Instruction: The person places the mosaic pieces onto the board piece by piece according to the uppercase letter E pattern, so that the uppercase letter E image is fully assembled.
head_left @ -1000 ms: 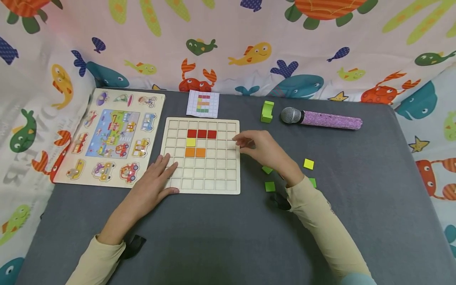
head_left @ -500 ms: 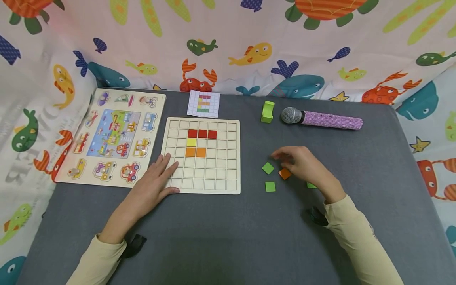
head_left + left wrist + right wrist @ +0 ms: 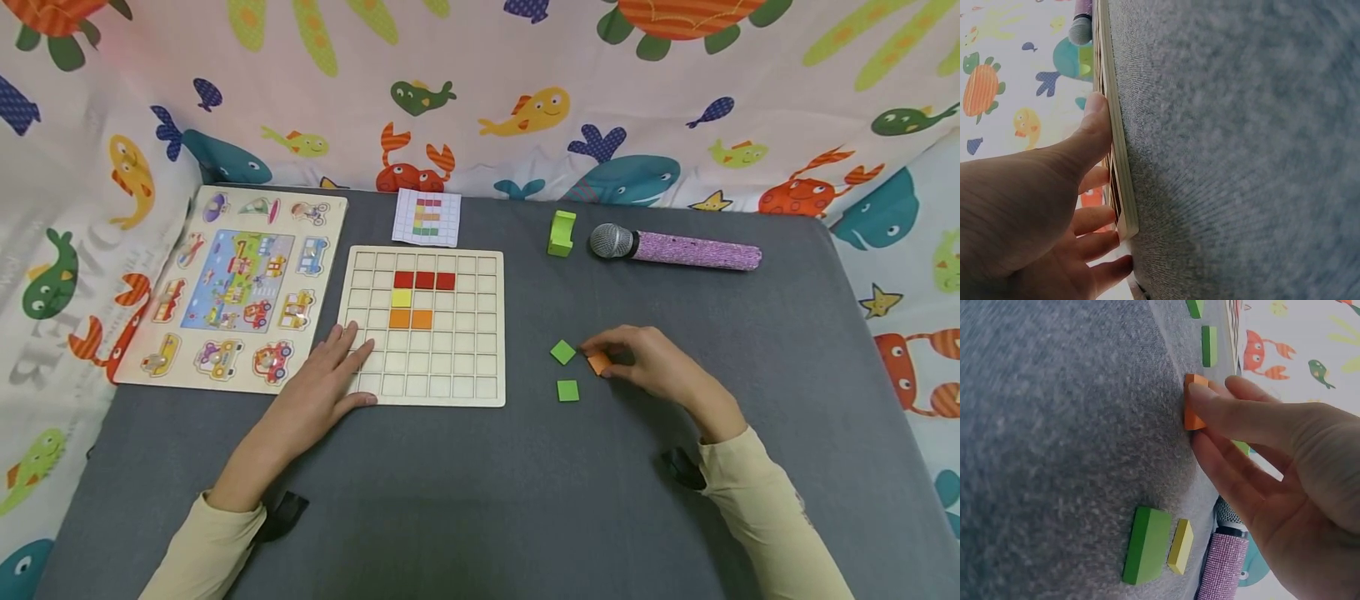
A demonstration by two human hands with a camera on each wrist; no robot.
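Note:
With fingers spread, my left hand [image 3: 318, 383] rests on the lower left edge of a wooden grid board [image 3: 461, 365]. Three red tiles [image 3: 424, 281], one yellow tile [image 3: 401, 298] and two orange tiles [image 3: 410, 319] sit in the board's squares. My right hand [image 3: 656, 367] pinches a loose orange tile [image 3: 1191, 420] between thumb and fingers, the tile still at the table surface. Two green tiles [image 3: 563, 352] lie to its left. The right wrist view also shows a green tile [image 3: 1147, 545] and a yellow tile [image 3: 1180, 547], both hidden in the head view.
A printed pattern card [image 3: 427, 218] lies behind the board. To the left is a vehicle puzzle board [image 3: 315, 218]. A green block [image 3: 561, 233] and a glittery purple microphone [image 3: 693, 251] stand at the back right, before a sea-animal curtain [image 3: 480, 58].
My right hand has moved from the board's right edge rightward and down to the loose tiles, and now grips the orange one. The left hand has stayed in place.

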